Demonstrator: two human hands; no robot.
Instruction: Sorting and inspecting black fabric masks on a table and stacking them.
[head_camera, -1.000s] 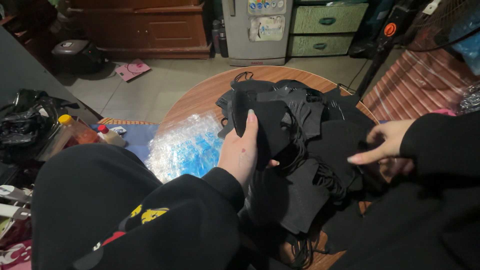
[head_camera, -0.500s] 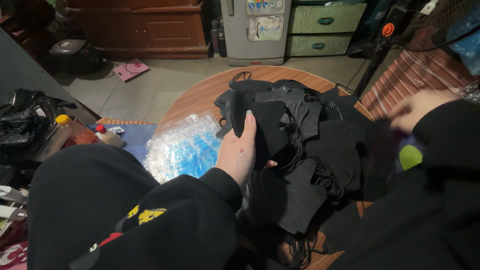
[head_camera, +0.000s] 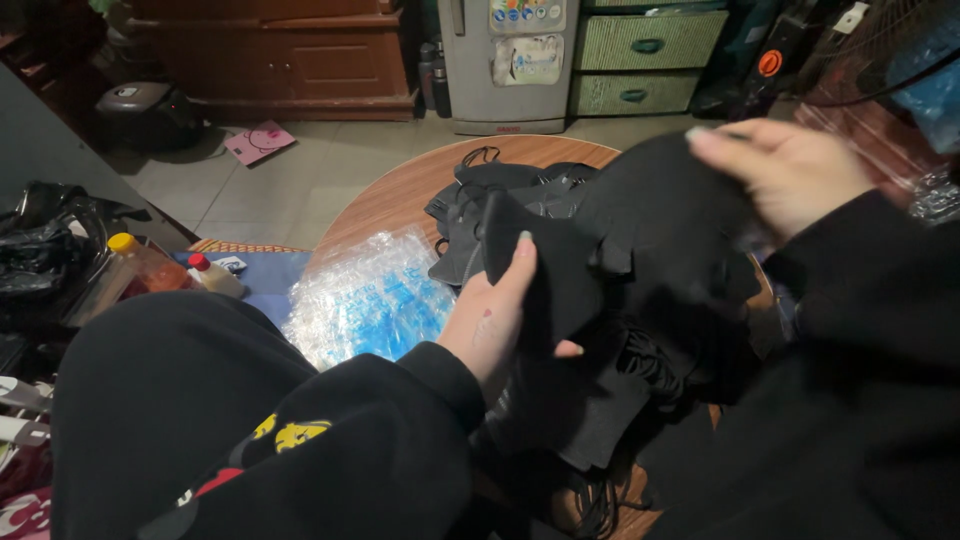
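Note:
A heap of black fabric pieces with thin cords (head_camera: 520, 195) lies on a round wooden table (head_camera: 390, 200). My left hand (head_camera: 495, 315) grips the lower edge of one black fabric piece (head_camera: 640, 240). My right hand (head_camera: 785, 170) pinches the same piece at its upper right and holds it raised above the heap. Both arms wear black sleeves; the left sleeve bears a yellow and red print.
A clear plastic packet with blue contents (head_camera: 370, 295) lies on the table's left side. Two bottles (head_camera: 150, 262) stand on the floor at left. A grey cabinet (head_camera: 505, 60), green drawers (head_camera: 650, 45) and a wooden cupboard (head_camera: 300, 55) line the far wall.
My right hand left the heap, swung out to the right, then came back up holding the black piece raised. My left hand kept its grip in the same spot.

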